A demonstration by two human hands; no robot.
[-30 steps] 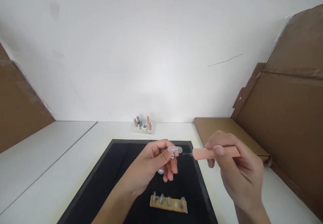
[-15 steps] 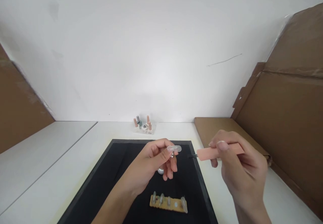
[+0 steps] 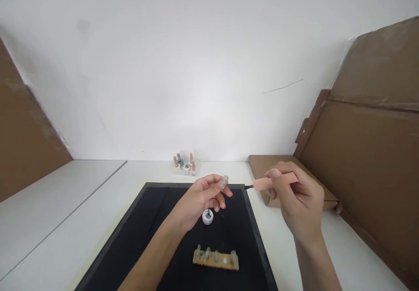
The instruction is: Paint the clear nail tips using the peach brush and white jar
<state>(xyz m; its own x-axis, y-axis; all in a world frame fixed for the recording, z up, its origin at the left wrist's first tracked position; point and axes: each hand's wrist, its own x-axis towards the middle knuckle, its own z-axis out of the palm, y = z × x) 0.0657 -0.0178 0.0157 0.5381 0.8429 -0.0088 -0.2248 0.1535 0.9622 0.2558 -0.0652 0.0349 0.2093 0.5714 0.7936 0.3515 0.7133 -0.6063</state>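
The brush handle (image 3: 262,184) looks smooth and matt, the nail tip (image 3: 224,181) plastic.

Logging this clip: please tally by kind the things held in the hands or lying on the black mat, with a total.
Nail tips: 5 (1 in the left hand, 4 on the strip)
Brush: 1 (in the right hand)
Jar: 1
Strip: 1
Total: 8
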